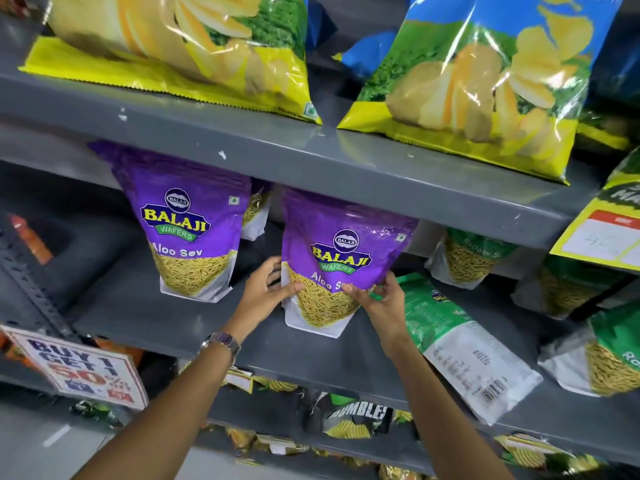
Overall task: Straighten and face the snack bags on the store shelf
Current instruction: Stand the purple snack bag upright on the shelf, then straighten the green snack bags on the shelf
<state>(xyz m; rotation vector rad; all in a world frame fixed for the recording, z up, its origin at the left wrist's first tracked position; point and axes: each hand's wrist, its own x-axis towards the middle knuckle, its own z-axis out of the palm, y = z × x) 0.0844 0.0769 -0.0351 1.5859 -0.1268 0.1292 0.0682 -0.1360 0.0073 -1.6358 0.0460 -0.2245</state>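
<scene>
From the head camera, a purple Balaji Aloo Sev pouch (pixel 341 261) stands upright on the grey middle shelf (pixel 194 317), near its front edge and about midway across, its label facing out. The pouch is glossy purple above, with a yellow and green logo, a clear window showing thin yellow sev strands, and a white base. The left hand (pixel 265 289) grips the pouch's lower left edge, thumb on the front and fingers wrapped behind; a metal wristwatch (pixel 221 342) sits on that wrist. The right hand (pixel 379 296) pinches the lower right edge of the same pouch, thumb across the front window. A second purple pouch (pixel 190 230) stands upright to the left, well apart, also facing out. Just right of the held pouch, a green pouch (pixel 450 341) lies flat with its back and barcode up. More green pouches (pixel 478 258) stand farther right. On the shelf above, large yellow chip bags (pixel 478 84) lean over the edge.
</scene>
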